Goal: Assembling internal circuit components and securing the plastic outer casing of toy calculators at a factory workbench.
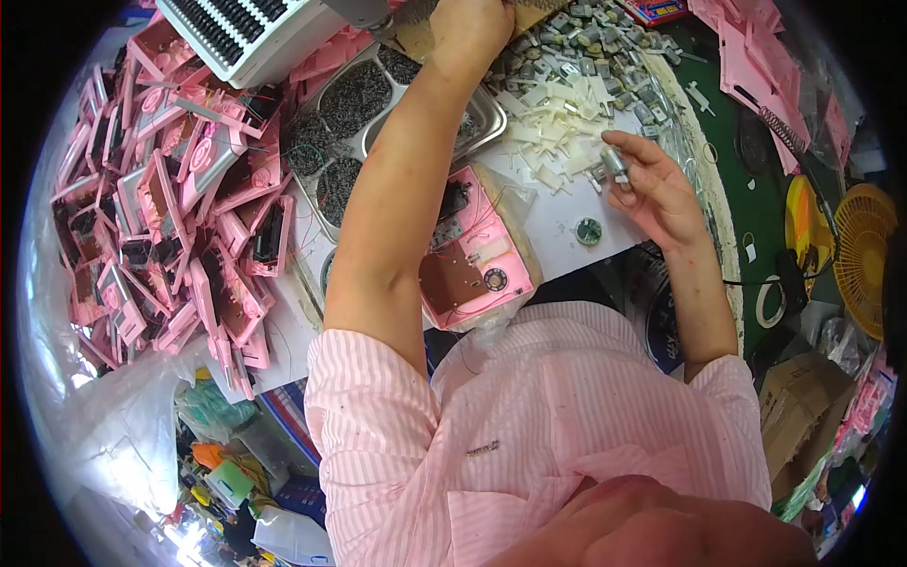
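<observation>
My right hand (666, 194) pinches a small silver motor (614, 165) between thumb and fingers, just right of a heap of white plastic parts (557, 123). My left hand (472, 33) reaches to the far edge, over a piece of brown cardboard (413, 33); its fingertips are cut off, so its grip is hidden. An open pink plastic housing (487, 241) lies before me beneath my left forearm, with red wires, dark parts and a round black-rimmed piece inside. Beside it on the white table sits a small round green-topped container (588, 231).
A large pile of pink housings (170, 208) covers the left side. A metal tray (364, 142) holds small dark parts in round compartments. Many small motors (586, 47) are heaped at the far right. A white box with black rows (246, 38) stands far left; a yellow fan (864, 255) is at right.
</observation>
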The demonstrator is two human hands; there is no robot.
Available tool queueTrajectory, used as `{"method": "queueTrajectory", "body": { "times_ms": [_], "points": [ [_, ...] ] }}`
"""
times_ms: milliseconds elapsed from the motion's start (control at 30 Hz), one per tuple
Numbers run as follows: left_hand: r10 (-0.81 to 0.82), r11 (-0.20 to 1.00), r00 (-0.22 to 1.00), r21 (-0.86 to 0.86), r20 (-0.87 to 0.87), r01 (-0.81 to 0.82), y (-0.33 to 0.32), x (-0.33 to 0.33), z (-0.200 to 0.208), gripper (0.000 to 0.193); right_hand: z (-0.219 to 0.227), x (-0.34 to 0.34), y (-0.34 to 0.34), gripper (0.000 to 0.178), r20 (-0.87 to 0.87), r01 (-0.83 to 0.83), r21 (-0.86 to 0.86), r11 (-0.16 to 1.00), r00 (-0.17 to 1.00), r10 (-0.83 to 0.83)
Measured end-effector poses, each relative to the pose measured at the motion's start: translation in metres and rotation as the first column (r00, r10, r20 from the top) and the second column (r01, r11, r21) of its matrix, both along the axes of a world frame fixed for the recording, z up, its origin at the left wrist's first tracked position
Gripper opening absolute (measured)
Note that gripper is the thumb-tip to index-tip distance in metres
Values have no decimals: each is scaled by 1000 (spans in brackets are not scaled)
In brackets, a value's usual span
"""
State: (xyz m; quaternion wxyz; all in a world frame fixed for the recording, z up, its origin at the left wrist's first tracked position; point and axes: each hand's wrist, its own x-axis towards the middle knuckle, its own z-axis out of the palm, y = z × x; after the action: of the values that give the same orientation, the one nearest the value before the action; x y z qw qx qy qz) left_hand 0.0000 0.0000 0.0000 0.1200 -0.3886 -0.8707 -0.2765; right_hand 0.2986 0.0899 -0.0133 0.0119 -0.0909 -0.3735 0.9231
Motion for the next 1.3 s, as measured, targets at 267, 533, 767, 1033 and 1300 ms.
{"method": "queueTrajectory", "body": {
  "times_ms": [267,533,767,1033,1300],
  "points": [
    [-62,996,977,-68,-206,49,13,-6,-7,18,1,35,11,51,33,36,78,996,999,-39],
    [-202,908,978,367,-42,203,-27,42,19,22,2,43,-13,42,176,-187,899,396,982,63],
    [-396,868,599,496,696,-3,-148,170,46,14,-4,38,-27,43,21,-18,1000,-26,991,133],
    [-397,860,475,499,786,-107,-215,238,7,15,11,27,-39,40,147,-125,981,-149,979,145],
    [-365,841,449,496,816,-216,-218,264,-5,38,33,16,-94,46,174,-289,533,796,957,231]
  ]
}}
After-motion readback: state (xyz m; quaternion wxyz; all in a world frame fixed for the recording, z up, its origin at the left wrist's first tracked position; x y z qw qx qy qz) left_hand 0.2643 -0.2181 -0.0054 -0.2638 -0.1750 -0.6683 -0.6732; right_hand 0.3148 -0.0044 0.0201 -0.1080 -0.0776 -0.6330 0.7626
